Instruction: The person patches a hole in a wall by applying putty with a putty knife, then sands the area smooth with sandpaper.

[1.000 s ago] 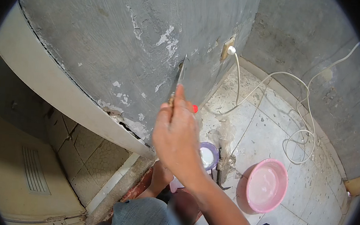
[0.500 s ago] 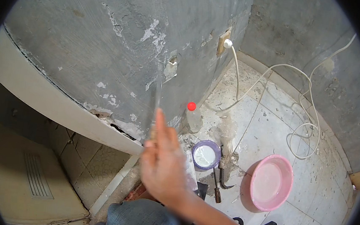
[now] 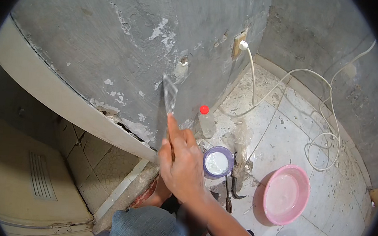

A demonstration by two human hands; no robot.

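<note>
My right hand (image 3: 184,164) is closed round the handle of a putty knife (image 3: 169,94). Its index finger stretches along toward the blade. The slightly blurred blade points up at the grey wall (image 3: 126,64), just below a chipped hole; whether it touches the plaster I cannot tell. To the right of my hand stands a purple bowl (image 3: 205,165) with white paste in it. Behind that is a clear bottle (image 3: 206,124) with a red cap. No fingers of my left hand show. A patch of bare skin beyond my jeans-covered knee (image 3: 147,228) is too hidden to make out.
A pink basin (image 3: 266,199) of cloudy liquid stands on the tiled floor at right. A screwdriver-like tool (image 3: 228,203) and a hooked tool (image 3: 235,187) lie by the bowl. A white cable (image 3: 308,70) loops from the wall socket (image 3: 238,43). A pale ledge (image 3: 62,97) curves along the left.
My right hand has shifted slightly right, and the knife's blade now shows its broad face instead of a thin blur. The whole view has moved a little. Bare skin has appeared beyond my knee.
</note>
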